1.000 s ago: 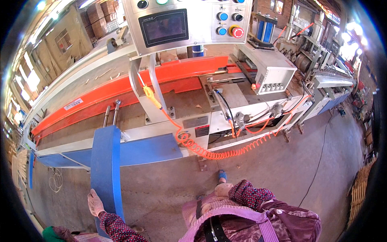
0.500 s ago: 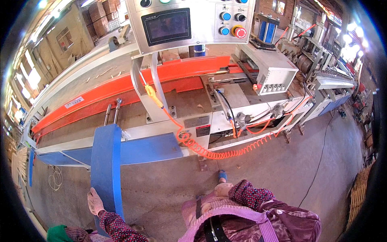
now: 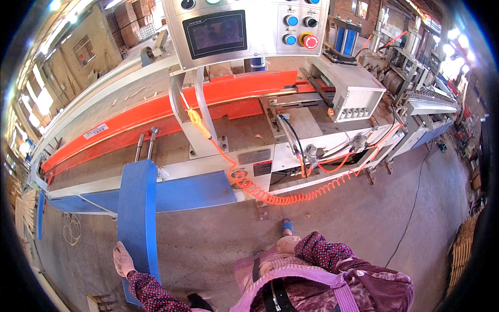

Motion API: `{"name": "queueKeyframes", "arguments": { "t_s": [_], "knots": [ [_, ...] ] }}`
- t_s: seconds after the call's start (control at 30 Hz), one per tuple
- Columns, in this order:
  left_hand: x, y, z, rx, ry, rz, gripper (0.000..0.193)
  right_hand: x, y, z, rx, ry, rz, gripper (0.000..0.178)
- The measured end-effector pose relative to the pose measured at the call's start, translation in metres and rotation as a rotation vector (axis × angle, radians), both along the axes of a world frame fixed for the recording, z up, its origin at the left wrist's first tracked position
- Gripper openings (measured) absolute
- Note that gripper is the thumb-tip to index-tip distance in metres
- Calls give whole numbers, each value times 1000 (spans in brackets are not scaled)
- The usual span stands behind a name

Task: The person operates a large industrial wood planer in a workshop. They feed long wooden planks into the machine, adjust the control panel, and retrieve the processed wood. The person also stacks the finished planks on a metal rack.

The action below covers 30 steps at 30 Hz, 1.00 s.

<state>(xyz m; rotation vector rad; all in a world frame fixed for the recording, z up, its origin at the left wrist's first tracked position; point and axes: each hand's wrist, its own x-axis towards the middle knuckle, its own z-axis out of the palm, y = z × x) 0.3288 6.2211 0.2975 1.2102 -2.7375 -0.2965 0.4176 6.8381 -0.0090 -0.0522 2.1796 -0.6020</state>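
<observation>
My left hand (image 3: 123,260), in a pale glove, rests on the left edge of a long blue metal panel (image 3: 138,208). Its fingers look laid along that edge rather than clenched, though the far side is hidden. The panel slopes from the machine bed toward me. My right hand (image 3: 287,244) is held against the front of my checked apron (image 3: 252,268), and its fingers cannot be made out. Beyond both hands stands a long machine with an orange rail (image 3: 156,112); a thin pale strip (image 3: 278,94) lies along it.
A control panel (image 3: 249,31) with a dark screen, buttons and a red stop knob stands over the machine. A coiled orange air hose (image 3: 280,199) with a yellow air gun (image 3: 197,123) hangs in front. A black cable (image 3: 413,213) crosses the floor at the right.
The pale strip now shows further left along the orange rail. Someone in green at the lower left has gone from view. A red light on the machine has dimmed. My hands barely moved.
</observation>
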Motion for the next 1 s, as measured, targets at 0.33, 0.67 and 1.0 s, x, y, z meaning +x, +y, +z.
{"name": "queueKeyframes", "arguments": {
  "t_s": [0.33,0.67,1.0],
  "knots": [
    [-1,-19,-14,-8,23,-25,70,-1,-2,0,2,4,13,24],
    [-1,-20,-16,-7,38,-46,70,-2,-1,-1,15,0,30,25],
    [2,-3,-3,7,29,-44,71,-1,-4,-2,22,3,45,26]
  ]
}}
